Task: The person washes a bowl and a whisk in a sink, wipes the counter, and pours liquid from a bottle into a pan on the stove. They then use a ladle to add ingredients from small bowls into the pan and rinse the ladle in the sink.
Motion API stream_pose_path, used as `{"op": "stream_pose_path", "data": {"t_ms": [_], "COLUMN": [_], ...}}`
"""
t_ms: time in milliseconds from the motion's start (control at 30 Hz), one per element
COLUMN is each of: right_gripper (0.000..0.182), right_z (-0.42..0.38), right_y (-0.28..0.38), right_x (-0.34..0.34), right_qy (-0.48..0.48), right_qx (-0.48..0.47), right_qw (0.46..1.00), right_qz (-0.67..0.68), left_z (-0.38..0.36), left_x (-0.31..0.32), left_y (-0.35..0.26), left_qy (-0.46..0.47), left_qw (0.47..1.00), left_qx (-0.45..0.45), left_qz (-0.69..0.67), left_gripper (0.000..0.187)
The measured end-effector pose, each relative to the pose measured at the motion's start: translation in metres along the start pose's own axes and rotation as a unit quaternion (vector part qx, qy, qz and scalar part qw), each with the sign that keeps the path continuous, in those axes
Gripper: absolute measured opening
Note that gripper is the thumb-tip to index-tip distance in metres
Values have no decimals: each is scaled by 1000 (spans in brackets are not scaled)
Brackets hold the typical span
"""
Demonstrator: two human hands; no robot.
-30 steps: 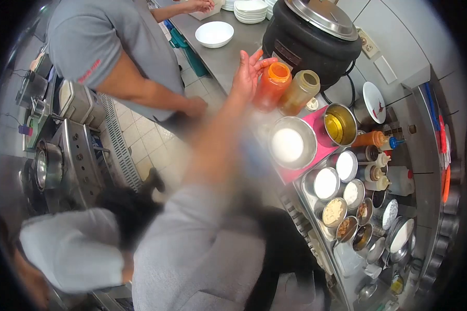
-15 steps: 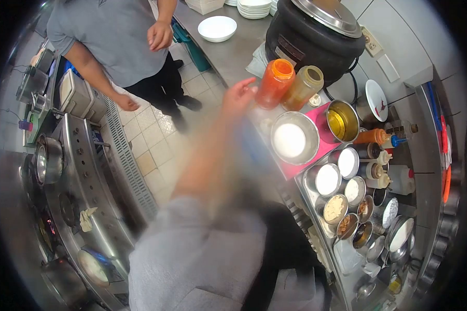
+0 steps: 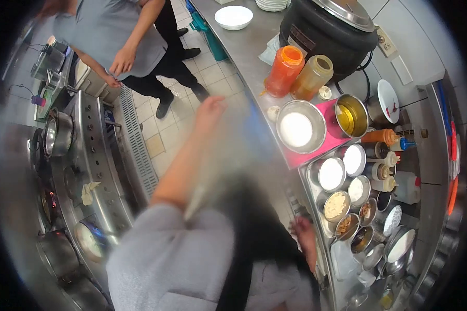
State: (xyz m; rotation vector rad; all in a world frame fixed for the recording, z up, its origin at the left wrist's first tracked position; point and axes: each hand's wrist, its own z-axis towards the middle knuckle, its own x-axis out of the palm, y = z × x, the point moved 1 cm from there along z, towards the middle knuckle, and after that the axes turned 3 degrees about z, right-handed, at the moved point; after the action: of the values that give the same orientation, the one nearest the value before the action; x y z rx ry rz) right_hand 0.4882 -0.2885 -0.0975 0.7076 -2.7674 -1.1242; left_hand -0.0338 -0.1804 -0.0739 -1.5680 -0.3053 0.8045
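Observation:
My left hand (image 3: 211,112) hangs over the floor, left of the steel counter (image 3: 228,31), its fingers loosely apart and nothing seen in it. My right hand (image 3: 304,236) is low by the counter's front edge, partly blurred; whether it grips anything there cannot be made out. Two uncapped squeeze bottles stand closest to my left hand: one with red sauce (image 3: 286,71), one with yellow-brown liquid (image 3: 313,78). A steel bowl of white liquid (image 3: 297,129) and a steel pot of yellow oil (image 3: 351,116) sit on a pink mat (image 3: 321,147).
Several steel containers of ingredients, including a pale crumbly one (image 3: 336,206), line the right counter. A black soup warmer (image 3: 326,41) and a white bowl (image 3: 233,18) stand farther back. At left is a stove (image 3: 96,155). A co-worker in grey (image 3: 114,31) stands ahead in the aisle.
My left hand has drawn back from beside the red sauce bottle, out over the floor. My right hand has come into view. The co-worker has shifted left, and more dark-clothed legs show behind.

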Motion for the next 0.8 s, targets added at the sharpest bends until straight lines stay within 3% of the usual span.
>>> {"op": "stream_pose_path", "data": {"t_ms": [67, 167, 267, 333, 467, 567, 800], "right_gripper": [37, 45, 54, 61, 70, 84, 89], "right_z": [8, -12, -1, 32, 82, 120, 137], "right_y": [75, 217, 302, 335, 389, 413, 435], "right_x": [18, 68, 108, 133, 173, 190, 208], "right_qy": [41, 19, -24, -77, -204, -306, -433], "right_qx": [-90, -237, -303, -412, -428, -475, -408], "right_qw": [995, 971, 951, 905, 874, 815, 788], "right_qz": [-9, -23, -57, -72, -105, -131, -161], "left_z": [-4, 0, 8, 19, 55, 80, 143], "left_x": [-34, -65, -85, -94, -122, -148, -172], "left_y": [3, 25, 40, 40, 47, 53, 61], "left_qy": [-2, -20, -35, -40, 11, 28, 49], "left_qw": [1000, 999, 997, 996, 995, 994, 993], "left_qx": [-13, -27, -42, -61, -69, -71, -60], "left_qz": [4, -22, -58, -51, -76, -79, -90], "left_gripper": [27, 27, 27, 26, 26, 26, 27]}}
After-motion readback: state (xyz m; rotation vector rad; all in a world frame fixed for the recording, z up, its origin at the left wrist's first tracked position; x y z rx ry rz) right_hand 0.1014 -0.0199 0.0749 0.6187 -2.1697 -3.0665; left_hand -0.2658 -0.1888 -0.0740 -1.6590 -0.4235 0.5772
